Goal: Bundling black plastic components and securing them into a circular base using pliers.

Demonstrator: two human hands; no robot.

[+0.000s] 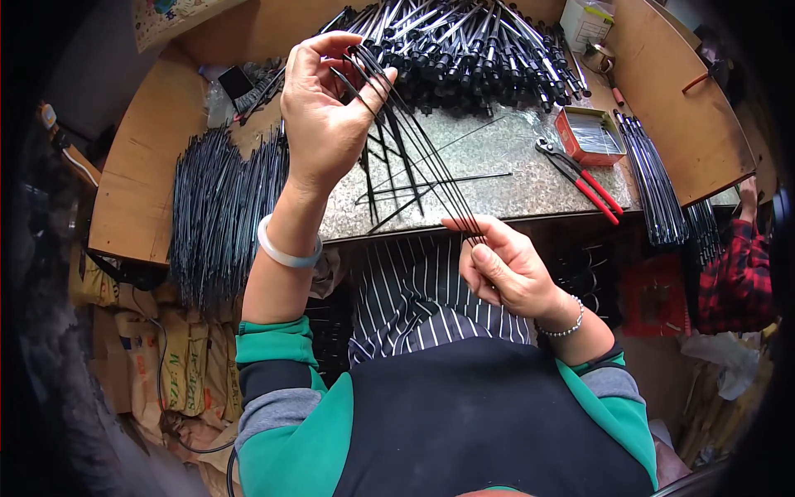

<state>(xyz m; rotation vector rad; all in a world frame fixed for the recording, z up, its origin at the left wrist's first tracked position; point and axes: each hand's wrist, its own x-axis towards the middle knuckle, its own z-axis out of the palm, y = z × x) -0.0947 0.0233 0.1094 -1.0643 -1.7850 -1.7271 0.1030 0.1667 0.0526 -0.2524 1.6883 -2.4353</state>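
Observation:
Several thin black rods [433, 159], which look like umbrella ribs, run slantwise between my two hands above the table's front edge. My left hand [325, 124] is raised and closed round their upper ends, thumb against fingers. Lower and to the right, my right hand [512, 269] pinches the other ends between thumb and fingers. More dark rod pieces hang down below my left hand; whether it grips all of them is hard to make out. A loose black rod [464, 179] lies on the speckled tabletop [497, 199] behind the held ones.
A heap of metal shafts with black fittings [480, 58] fills the back. Dense black rods [224, 207] overhang the left edge; another bundle [650, 178] overhangs at right. Red-handled pliers [584, 184] lie beside a red box [590, 137]. Wooden side panels [137, 157] flank the table. Another person's checked sleeve [737, 277] shows right.

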